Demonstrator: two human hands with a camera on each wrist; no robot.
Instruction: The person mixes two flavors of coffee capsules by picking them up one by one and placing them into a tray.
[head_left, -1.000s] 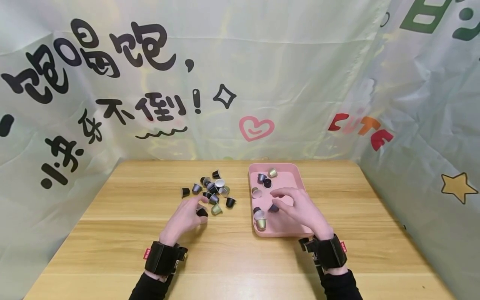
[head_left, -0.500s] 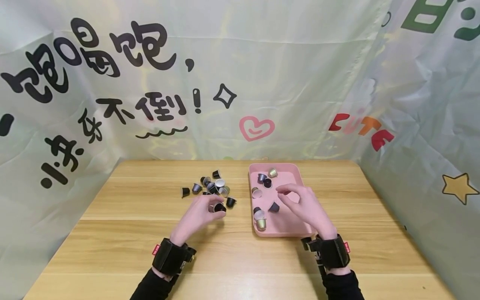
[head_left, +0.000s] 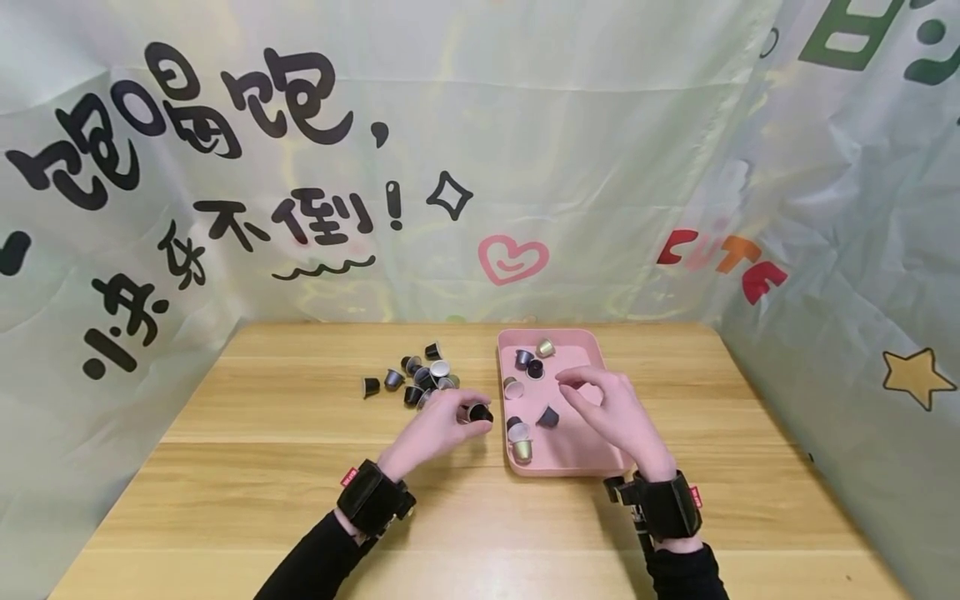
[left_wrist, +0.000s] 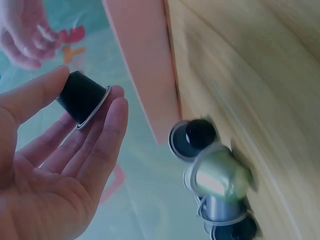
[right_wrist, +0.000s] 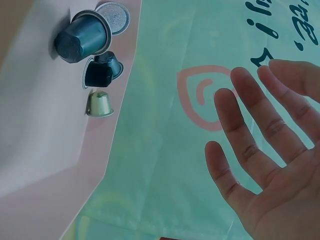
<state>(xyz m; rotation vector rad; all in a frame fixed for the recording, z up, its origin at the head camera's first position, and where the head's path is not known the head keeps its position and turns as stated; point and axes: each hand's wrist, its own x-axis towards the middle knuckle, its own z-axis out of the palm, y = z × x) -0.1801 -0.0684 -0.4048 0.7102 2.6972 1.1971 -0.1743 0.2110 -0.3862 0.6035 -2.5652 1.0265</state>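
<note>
Left hand point(head_left: 441, 423) and right hand point(head_left: 617, 412): bare, apart from each other; left with thumb and fingers pinching one capsule, right with fingers parted and loosely bent.

Left to right:

- Backdrop cloth, pale green point(head_left: 600, 150), beyond both hands; printed with large black characters point(head_left: 307, 96), a pink heart outline point(head_left: 513, 259) and a yellow star point(head_left: 918, 379).
- Table, light wood-grain point(head_left: 225, 467), under both hands.
- Single black cup-shaped capsule point(head_left: 371, 387), lying left of and beyond the left hand.
- Blue-grey cup-shaped capsule point(head_left: 393, 380), just right of that one.
- Loose group of black and blue-grey capsules point(head_left: 423, 380), one with a white round face point(head_left: 440, 368), just beyond the left hand.
- Pale green metallic capsule point(left_wrist: 222, 175), among others on the table, seen in the left wrist view.
- Black capsule with silver rim point(head_left: 481, 414), tilted, in the left hand's grip, just left of the tray.
- Tray, pink, rectangular, shallow-walled point(head_left: 573, 457), partly beneath the right hand.
- In the tray, left of the right hand: gold-toned capsule point(head_left: 522, 452); dark blue-grey capsule point(head_left: 548, 417), on its side.
- In the tray, beyond the right hand: black capsule point(head_left: 535, 369); pale gold-green capsule point(head_left: 545, 348).
- Wrist straps, black point(head_left: 670, 507), one behind each hand.
</note>
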